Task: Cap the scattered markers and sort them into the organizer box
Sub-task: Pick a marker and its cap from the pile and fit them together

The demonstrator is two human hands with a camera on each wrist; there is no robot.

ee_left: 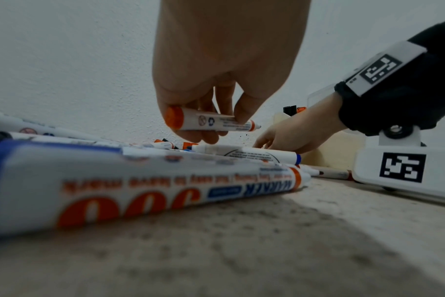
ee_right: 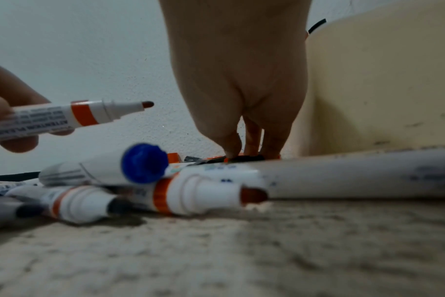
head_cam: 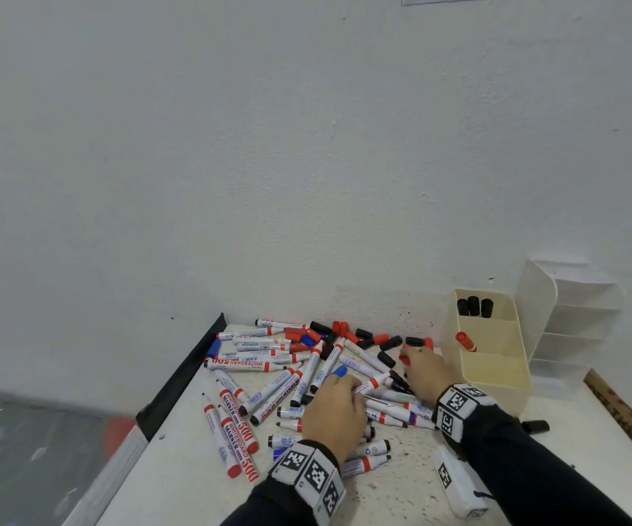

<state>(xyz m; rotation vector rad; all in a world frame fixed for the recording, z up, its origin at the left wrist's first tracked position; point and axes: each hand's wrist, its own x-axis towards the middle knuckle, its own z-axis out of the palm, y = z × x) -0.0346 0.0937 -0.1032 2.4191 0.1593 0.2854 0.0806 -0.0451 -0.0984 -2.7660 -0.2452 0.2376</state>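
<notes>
Several whiteboard markers [head_cam: 268,396] and loose red, black and blue caps [head_cam: 363,336] lie scattered on the speckled table [head_cam: 193,480]. My left hand [head_cam: 335,410] hovers over the pile and holds an uncapped red marker [ee_left: 216,122] just above it, tip pointing right. My right hand [head_cam: 422,372] reaches down beside the cream organizer box [head_cam: 496,377], its fingertips [ee_right: 231,148] pinching a red cap [head_cam: 404,358] among the caps. The box holds black-capped markers [head_cam: 475,307] in its far compartment and a red-capped marker [head_cam: 466,341] in the middle one.
A white tiered shelf [head_cam: 572,317] stands behind the box against the wall. A wooden ruler [head_cam: 625,419] lies at the right edge, with a black cap [head_cam: 536,426] near it. A white tagged device [head_cam: 456,484] rests under my right forearm. The table's left edge has a black rim [head_cam: 185,373].
</notes>
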